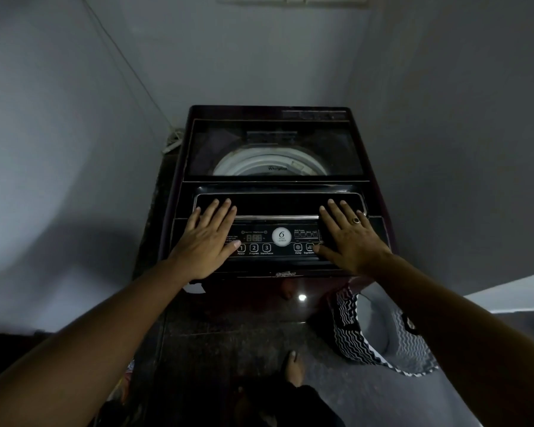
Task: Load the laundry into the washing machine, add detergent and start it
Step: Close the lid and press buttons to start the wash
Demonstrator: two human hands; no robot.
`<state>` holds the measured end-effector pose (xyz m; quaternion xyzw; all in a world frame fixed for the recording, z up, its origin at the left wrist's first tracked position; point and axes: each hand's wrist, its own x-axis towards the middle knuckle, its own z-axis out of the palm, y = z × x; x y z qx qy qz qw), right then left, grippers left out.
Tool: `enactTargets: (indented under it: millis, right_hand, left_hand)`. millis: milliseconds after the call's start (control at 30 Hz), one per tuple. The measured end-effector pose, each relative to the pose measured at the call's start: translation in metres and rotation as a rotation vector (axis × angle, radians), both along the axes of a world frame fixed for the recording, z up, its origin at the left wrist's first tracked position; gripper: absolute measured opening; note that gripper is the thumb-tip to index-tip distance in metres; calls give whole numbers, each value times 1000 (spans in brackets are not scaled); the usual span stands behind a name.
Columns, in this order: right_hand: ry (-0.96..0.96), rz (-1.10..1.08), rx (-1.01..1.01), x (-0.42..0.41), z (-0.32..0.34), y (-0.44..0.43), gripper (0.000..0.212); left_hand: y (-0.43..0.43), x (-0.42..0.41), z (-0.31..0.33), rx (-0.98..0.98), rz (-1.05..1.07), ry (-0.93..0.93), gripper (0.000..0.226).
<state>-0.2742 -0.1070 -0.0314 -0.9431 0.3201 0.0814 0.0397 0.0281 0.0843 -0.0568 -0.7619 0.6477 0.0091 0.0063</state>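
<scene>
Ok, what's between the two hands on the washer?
Head view: the control panel lies between the left hand and right hand, with its digit display, round white badge and numbered buttons.

Thin cable [127,63] runs down grey wall [59,149] to white power strip [172,142]; dark speckled floor [222,349] below.

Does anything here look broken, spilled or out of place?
Nothing looks spilled or damaged. The washing machine has its lid shut, and the left hand and right hand lie flat on its front panel. Only what looks like a white power strip lies loose by its back left corner.
</scene>
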Motion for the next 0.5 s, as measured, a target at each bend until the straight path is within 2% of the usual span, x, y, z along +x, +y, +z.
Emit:
enactTargets:
  millis: [200,500]
  right_hand:
    - [30,10,67,1,1,-8,109]
    - [10,24,102,0,2,-11,110]
  left_hand:
    - [0,-5,5,56,62,24,78]
    - [3,-12,-1,57,152,64,79]
